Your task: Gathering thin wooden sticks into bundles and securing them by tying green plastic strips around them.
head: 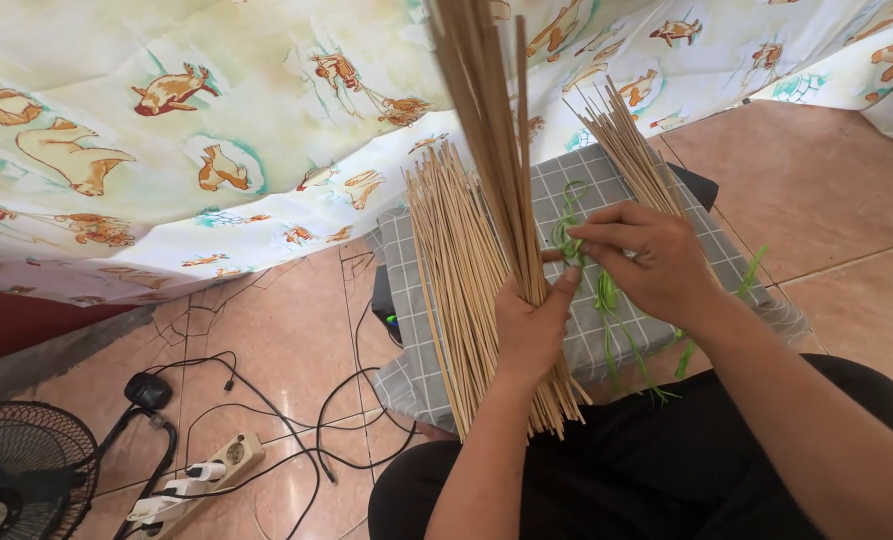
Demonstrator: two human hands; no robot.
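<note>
My left hand [532,325] grips a thick bundle of thin tan sticks [497,160] that stands nearly upright in front of me. My right hand [647,255] pinches a green string [607,290] just right of the bundle, touching my left thumb. The string's loose ends trail down over a grey checked cloth [567,190]. More tan sticks [452,270] lie in a loose pile on that cloth to the left, and another small bunch of sticks [627,150] fans out behind my right hand.
A cream sheet with animal prints [217,140] hangs across the back. On the tiled floor [297,330] at left lie black cables [267,420], a white power strip [202,475] and a black fan [17,470]. My black trousers [647,470] fill the bottom.
</note>
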